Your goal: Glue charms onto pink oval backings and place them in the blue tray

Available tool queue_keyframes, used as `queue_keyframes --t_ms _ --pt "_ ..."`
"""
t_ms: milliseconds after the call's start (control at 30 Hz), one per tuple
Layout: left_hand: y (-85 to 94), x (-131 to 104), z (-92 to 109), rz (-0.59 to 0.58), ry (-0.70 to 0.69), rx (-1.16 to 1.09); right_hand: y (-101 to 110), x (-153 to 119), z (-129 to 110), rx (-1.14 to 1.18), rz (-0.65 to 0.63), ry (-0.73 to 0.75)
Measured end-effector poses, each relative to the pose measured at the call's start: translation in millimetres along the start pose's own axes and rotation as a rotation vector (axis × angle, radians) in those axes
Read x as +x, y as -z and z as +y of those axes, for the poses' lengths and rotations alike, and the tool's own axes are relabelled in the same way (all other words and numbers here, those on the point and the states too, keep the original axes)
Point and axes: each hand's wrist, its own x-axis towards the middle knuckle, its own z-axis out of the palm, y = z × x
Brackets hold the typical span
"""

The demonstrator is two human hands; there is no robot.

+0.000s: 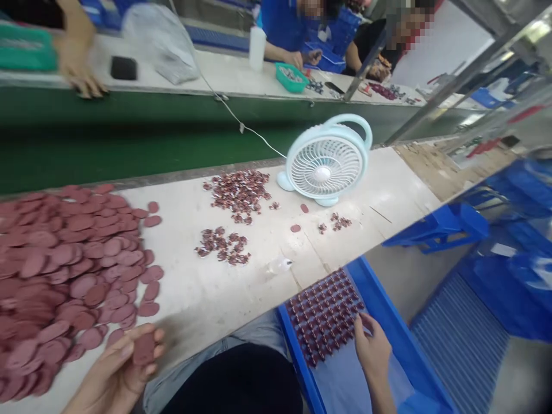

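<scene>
My left hand [123, 365], at the lower left, is closed on a flat reddish-brown oval disc [144, 349], with the thumb on one side and fingers behind it. Just beyond that hand spreads a large heap of similar oval discs [77, 259]. At the lower right, my right hand [373, 345] reaches over a blue tray [388, 316], its thumb and forefinger bent together at the edge of the rows of small dark red pieces [325, 313]. Whatever lies between those fingertips is too small to make out. A pale sheet [338, 379] lines the tray.
Two piles of small brown-and-metal parts [239, 192] lie mid-table, with a few loose ones farther right. A light blue fan [325, 169] stands at the back. Beyond a green belt [172, 146], other people work at a second bench. Blue stools [440, 227] stand at right.
</scene>
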Motion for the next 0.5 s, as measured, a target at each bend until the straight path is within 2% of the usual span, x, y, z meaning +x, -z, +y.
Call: queue_keyframes --t_ms 67,133,200,300,333,400,500 --pt "-12.4 -13 0 -0.056 0.008 -0.048 -6 -9 -58 0.100 -0.030 0.126" --pt "-23.9 -25 0 -0.080 -0.033 -0.077 -22 -22 -126 0.240 -0.180 0.302" --pt "-32.1 -34 -1 -0.110 -0.055 -0.083 -48 -32 -194 0.347 -0.340 0.498" --pt "-34.9 -42 0 -0.172 -0.065 -0.076 -103 -27 -272 0.357 -0.422 0.696" --pt "-33.2 -43 0 -0.186 -0.070 -0.080 -122 -19 -289 0.337 -0.423 0.730" --pt "-26.6 -43 1 -0.180 -0.077 -0.109 -154 -1 -308 0.292 -0.422 0.771" --pt "-12.5 -36 -3 -0.117 -0.083 -0.195 -181 16 -306 0.241 -0.425 0.802"
